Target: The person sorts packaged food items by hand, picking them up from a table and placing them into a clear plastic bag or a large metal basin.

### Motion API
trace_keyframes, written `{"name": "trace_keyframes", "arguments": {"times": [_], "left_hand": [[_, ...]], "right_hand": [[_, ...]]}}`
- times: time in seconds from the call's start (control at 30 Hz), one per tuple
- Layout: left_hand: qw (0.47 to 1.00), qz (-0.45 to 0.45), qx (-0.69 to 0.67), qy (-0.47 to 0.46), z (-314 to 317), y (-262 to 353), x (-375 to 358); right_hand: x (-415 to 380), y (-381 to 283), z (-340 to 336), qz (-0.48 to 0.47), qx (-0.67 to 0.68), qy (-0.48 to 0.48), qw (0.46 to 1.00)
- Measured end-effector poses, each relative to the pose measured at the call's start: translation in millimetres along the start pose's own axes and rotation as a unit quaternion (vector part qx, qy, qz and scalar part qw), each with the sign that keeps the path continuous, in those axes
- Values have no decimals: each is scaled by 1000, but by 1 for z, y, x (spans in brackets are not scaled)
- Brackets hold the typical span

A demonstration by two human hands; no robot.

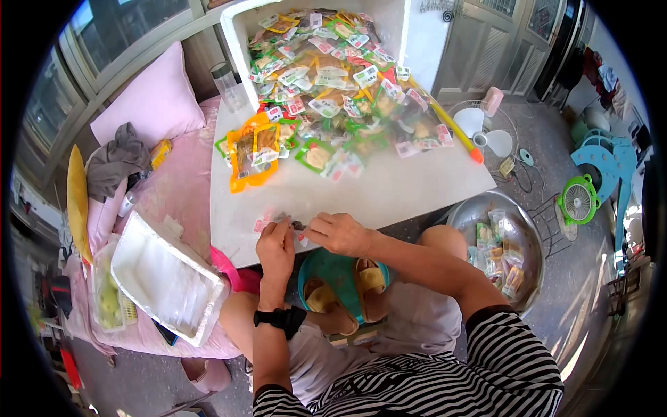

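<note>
Both of my hands meet over the near edge of the white table [389, 196]. My left hand [276, 248] is closed, its thumb and fingers pinching a small clear packet [262, 221] with red print. Just right of it, my right hand [338, 234] is also closed, pinching the other side of the packet, where something small and dark shows. Beyond them, an orange-edged packet [243, 182] and a green-edged packet [315, 156] lie on the table, in front of a large heap of small sealed packets [333, 76] spilling from a white foam box [238, 42].
A metal basin [533, 243] holding packets stands on the right. An empty foam box [163, 267] rests on the pink bed at left. A yellow stick [448, 119] with an orange tip lies along the table's right side. A green fan [578, 199] stands far right.
</note>
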State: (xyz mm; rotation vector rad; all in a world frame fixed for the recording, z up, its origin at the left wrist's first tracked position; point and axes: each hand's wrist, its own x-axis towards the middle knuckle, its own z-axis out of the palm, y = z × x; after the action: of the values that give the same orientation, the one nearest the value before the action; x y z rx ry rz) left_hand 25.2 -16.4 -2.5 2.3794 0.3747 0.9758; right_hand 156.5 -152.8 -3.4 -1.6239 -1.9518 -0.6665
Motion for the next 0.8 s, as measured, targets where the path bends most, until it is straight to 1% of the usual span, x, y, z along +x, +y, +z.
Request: {"name": "trace_keyframes", "arguments": {"times": [0.07,0.13,0.23,0.27,0.33,0.47,0.53,0.57,0.63,0.73,0.8], "left_hand": [[1000,10,-27,1,-1,0,-1],[998,24,-50,-1,-1,3,-2],[994,-9,-110,9,-6,-6,1],[996,-11,-83,13,-8,-8,1],[999,-15,-29,20,-13,-10,1],[1000,2,-2,15,-11,-11,-1],[1000,14,13,13,-9,-10,-2],[1000,4,15,7,-10,-9,-2],[1000,-12,20,-7,-13,-7,-2],[999,11,34,23,-13,-11,-1],[998,8,62,20,-13,-11,-2]], "right_hand": [[7,-2,10,-22,-14,-3,1000],[14,0,23,6,-16,-8,1000],[21,-7,33,73,-8,-16,997],[23,-13,36,97,-2,-17,995],[22,-23,39,97,28,-36,994],[16,-34,45,126,40,-62,989],[17,-33,45,133,40,-91,986],[18,-32,44,138,39,-104,984],[19,-32,47,135,37,-97,985],[19,-30,46,139,47,-89,985],[19,-26,39,162,54,-68,983]]}}
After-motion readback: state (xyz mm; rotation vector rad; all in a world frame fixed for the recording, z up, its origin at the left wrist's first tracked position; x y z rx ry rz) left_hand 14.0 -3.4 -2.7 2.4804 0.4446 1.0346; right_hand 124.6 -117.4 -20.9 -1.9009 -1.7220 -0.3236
